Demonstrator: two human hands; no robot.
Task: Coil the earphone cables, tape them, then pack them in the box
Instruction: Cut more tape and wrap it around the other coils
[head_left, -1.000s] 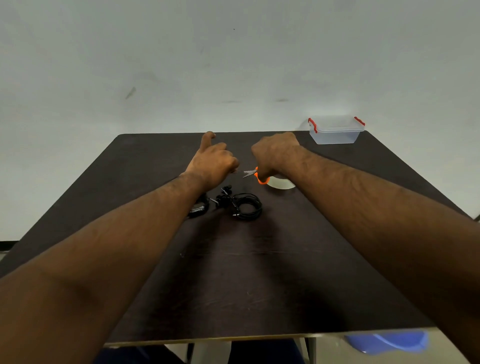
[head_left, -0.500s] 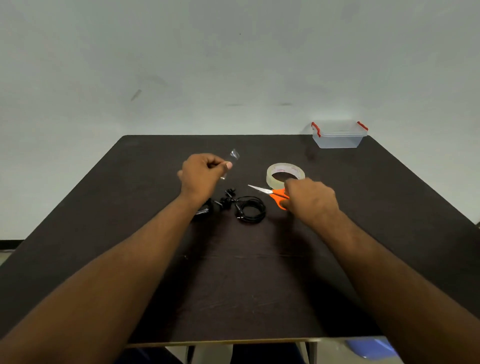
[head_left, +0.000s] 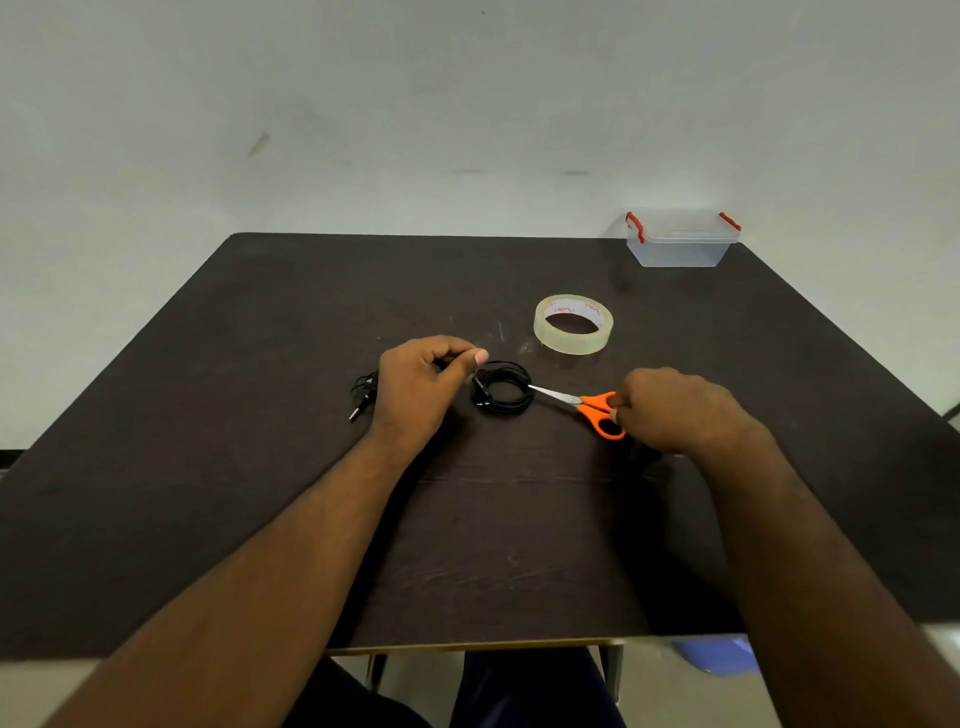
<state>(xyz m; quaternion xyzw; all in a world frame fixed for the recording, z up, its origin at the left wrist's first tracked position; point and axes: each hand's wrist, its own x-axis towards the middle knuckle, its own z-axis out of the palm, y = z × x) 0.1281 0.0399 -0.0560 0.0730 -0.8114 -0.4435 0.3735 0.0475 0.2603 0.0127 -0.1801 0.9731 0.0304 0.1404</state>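
Note:
A coiled black earphone cable (head_left: 503, 389) lies on the dark table (head_left: 519, 519). My left hand (head_left: 421, 387) is just left of it, fingers curled and thumb pinched against the forefinger; the clear tape strip it held cannot be made out. A second black earphone bundle (head_left: 362, 392) lies loose behind that hand, partly hidden. My right hand (head_left: 680, 410) grips the orange-handled scissors (head_left: 597, 410), which rest low on the table with their blade tips at the coil's right edge. A clear tape roll (head_left: 571, 344) lies flat beyond the coil.
A clear plastic box (head_left: 675, 252) with a lid and red clips stands at the table's far right corner. A blue object (head_left: 717, 660) shows on the floor under the table's near right edge. A pale wall rises behind the table.
My left hand came down with the cut tape strip to the coil. My right hand drew back from the tape roll toward me and lowered the scissors beside the coil.

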